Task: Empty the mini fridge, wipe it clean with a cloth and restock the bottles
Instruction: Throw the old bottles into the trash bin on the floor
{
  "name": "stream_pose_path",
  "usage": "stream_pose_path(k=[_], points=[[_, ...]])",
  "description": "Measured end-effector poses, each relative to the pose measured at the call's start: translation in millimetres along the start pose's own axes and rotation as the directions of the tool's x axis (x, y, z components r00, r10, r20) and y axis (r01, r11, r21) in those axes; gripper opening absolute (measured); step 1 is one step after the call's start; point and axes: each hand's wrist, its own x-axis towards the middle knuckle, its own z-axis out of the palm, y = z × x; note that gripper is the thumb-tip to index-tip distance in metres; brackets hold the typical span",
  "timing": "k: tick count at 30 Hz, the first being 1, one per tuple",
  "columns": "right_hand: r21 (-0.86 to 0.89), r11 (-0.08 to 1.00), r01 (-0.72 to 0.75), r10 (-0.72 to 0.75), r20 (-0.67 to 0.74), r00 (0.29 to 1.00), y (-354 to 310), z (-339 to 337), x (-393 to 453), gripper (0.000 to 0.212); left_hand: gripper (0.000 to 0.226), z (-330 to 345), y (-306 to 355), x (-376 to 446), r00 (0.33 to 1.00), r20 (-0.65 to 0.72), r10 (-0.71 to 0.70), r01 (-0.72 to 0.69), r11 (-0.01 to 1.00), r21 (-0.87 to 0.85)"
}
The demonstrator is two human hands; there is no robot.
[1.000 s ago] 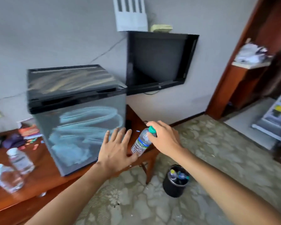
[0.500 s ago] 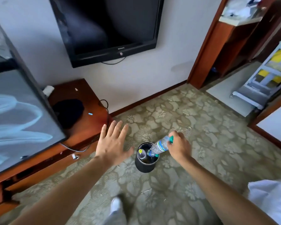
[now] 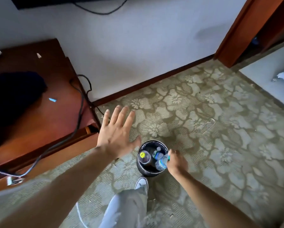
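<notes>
Right hand (image 3: 176,163) grips clear, green-capped bottle (image 3: 161,162) over bin (image 3: 140,167).

No legible text in view

A blue-and-white label is seen on the clear plastic water bottle with the green cap (image 3: 161,162), but its print is too blurred to be read; no other writing, brand or number can be made out.

single head-worn view, wide-angle, tilted steeply down from standing height. looks over both outstretched forearms to the carpet (image 3: 212,129), with a black bin (image 3: 143,170) near centre, low. wooden table (image 3: 47,116) enters at left edge, wall (image 3: 138,46) across the top, doorframe (image 3: 246,30) top right. edges bowed; no second view.
</notes>
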Motion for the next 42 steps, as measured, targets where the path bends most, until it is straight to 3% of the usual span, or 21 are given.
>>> stream_pose_path(k=[3, 6, 14, 19, 23, 26, 30, 37, 42], points=[[-0.01, 1.0, 0.029, -0.027, 0.11, 0.994, 1.8, 35.8, 29.5, 0.037, 0.098, 35.8, 0.2, 21.9, 0.999, 0.024, -0.023, 0.022, 1.0, 0.009], [0.002, 0.999, 0.045, -0.045, 0.154, 0.987, -0.3, 29.3, 38.2, 0.041, 0.098, 39.6, 1.2, 35.2, 0.999, 0.034, -0.023, 0.023, 1.0, 0.011], [-0.002, 0.955, 0.296, -0.294, -0.101, 0.95, -48.9, -169.7, -2.7, 0.045, 0.094, -92.3, 21.8, 47.7, 0.995, 0.034, -0.098, 0.099, 0.995, -0.032], [-0.003, 0.85, 0.527, -0.506, -0.286, 0.814, -92.5, -297.7, -64.9, 0.048, 0.096, -184.4, 37.4, 19.2, 0.971, -0.119, -0.206, 0.19, 0.973, -0.13], [-0.03, 0.735, 0.678, -0.617, -0.444, 0.649, -117.7, -365.7, -122.1, 0.045, 0.094, -250.9, 54.5, -19.7, 0.937, -0.247, -0.245, 0.221, 0.968, -0.121], [-0.096, 0.641, 0.761, -0.691, -0.504, 0.518, -133.1, -398.5, -172.0, 0.049, 0.093, -296.6, 61.3, -68.5, 0.875, -0.347, -0.338, 0.309, 0.941, -0.136], [-0.121, 0.525, 0.843, -0.743, -0.548, 0.384, -145.4, -411.2, -239.9, 0.041, 0.087, -334.0, 60.0, -162.5, 0.774, -0.421, -0.473, 0.471, 0.874, -0.116], [-0.146, 0.343, 0.928, -0.827, -0.515, 0.225, -176.8, -391.8, -343.0, 0.042, 0.084, -359.0, 37.8, -320.4, 0.625, -0.429, -0.652, 0.699, 0.712, -0.064], [-0.147, 0.255, 0.956, -0.887, -0.43, 0.171, -211.2, -361.9, -397.1, 0.046, 0.083, -352.7, 14.2, -390.2, 0.567, -0.399, -0.721, 0.766, 0.639, -0.066]])
